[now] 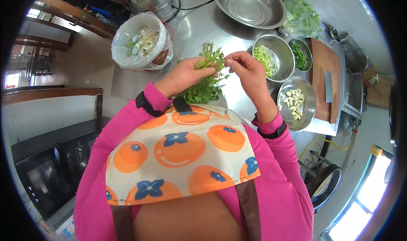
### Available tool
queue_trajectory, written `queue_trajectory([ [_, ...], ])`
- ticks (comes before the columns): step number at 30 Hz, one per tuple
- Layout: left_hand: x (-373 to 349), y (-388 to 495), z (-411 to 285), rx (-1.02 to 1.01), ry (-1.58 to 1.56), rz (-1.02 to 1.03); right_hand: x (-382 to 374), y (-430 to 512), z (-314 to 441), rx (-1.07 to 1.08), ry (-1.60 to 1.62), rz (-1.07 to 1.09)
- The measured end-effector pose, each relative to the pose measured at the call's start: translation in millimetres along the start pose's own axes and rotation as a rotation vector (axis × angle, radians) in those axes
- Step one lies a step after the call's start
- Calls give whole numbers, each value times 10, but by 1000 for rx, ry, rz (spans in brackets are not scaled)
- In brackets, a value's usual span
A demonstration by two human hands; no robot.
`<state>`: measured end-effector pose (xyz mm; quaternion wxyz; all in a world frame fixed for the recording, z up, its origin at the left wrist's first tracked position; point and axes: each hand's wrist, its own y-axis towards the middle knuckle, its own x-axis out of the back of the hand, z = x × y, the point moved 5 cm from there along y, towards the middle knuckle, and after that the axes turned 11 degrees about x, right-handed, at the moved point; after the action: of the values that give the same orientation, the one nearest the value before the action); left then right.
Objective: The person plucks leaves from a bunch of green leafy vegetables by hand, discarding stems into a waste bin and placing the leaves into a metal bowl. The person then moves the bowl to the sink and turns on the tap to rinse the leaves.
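My left hand (192, 71) is wrapped around a bunch of leafy green herbs (203, 90) that looks like coriander. The leaves hang toward my apron and the pale stems stick out past my thumb, away from me. At the right side of the stems, the thumb and forefinger of my right hand (246, 67) are pinched together on a stem end. Both hands are above the stainless steel counter (237, 97). Just right of my right hand is a steel bowl (287, 67) with chopped pale green pieces (265, 59).
A lined bucket (116, 54) with vegetable scraps stands left. Rightward are a bowl of peeled garlic cloves (294, 102), a small bowl of chopped greens (298, 55) and a cleaver (328, 86) on a wooden board (318, 78). A wide steel basin (249, 8) and bagged greens (300, 18) sit farther back.
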<state>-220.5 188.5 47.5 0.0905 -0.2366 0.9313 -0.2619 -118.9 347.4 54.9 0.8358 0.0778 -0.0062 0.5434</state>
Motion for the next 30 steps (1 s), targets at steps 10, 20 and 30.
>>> queue_trajectory([
  [10,61,21,32,115,-21,-73,-66,-47,226,560,-570,96],
  [20,65,-35,30,128,-157,31,-171,10,181,696,-701,164],
  [30,301,-18,122,92,47,-41,-295,136,-143,54,-148,-17],
])
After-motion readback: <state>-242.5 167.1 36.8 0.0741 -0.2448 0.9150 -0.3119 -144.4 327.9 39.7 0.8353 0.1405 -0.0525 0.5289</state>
